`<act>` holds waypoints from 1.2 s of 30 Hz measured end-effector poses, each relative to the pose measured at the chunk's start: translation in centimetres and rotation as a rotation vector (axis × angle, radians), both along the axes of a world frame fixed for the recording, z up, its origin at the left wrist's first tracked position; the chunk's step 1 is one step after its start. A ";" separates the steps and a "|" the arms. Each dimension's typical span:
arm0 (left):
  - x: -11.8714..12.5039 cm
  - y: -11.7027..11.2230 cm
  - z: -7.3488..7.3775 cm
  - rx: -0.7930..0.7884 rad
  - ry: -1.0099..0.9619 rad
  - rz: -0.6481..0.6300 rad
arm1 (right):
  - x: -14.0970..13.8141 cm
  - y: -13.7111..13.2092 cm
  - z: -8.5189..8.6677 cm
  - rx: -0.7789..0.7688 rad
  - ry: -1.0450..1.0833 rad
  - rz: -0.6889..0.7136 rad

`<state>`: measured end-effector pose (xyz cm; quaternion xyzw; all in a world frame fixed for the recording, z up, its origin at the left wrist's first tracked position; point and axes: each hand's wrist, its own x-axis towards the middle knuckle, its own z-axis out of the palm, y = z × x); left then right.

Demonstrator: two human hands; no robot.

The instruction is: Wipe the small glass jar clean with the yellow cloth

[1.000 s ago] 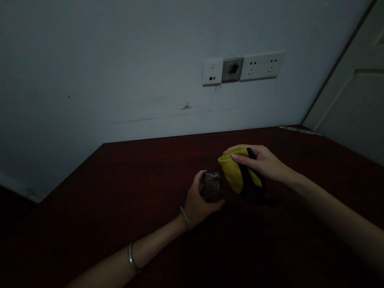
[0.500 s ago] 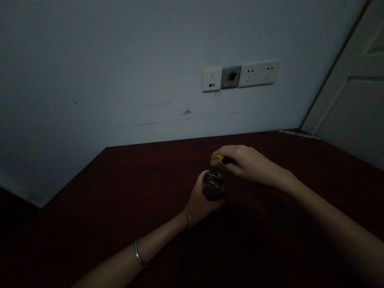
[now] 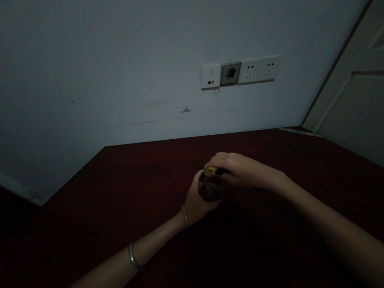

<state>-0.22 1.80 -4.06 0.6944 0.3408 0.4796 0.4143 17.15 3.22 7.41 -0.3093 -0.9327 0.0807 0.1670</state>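
My left hand (image 3: 195, 203) is wrapped round a small dark round object (image 3: 210, 190) held just above the dark red table (image 3: 121, 182). My right hand (image 3: 240, 172) is closed over a yellow and black cloth (image 3: 212, 172), pressing it against the top of the dark object. Only a small yellow edge of the cloth shows under my fingers. The two hands touch at the object. Two thin bracelets sit on my left wrist and forearm. The light is dim and I cannot make out what the dark object is.
A pale wall stands behind the table, with a row of sockets and a switch plate (image 3: 241, 72) on it. A white panelled door (image 3: 367, 100) is at the right. The table's far edge meets the wall.
My right hand has bunched the yellow cloth and moved it left onto the top of the dark object. Most of the cloth is now hidden under my fingers. My left hand has stayed put.
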 end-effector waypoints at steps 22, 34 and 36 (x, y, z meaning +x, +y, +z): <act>0.1 0.0 0.1 0.099 0.168 0.003 | -0.2 -0.3 0.7 0.066 -0.128 -0.010; 0.0 0.2 -0.4 0.067 0.212 0.050 | -1.0 -2.4 2.1 -0.107 -0.129 0.062; -0.1 0.3 -0.6 0.062 0.161 0.022 | -0.8 -2.3 2.0 -0.131 -0.078 0.088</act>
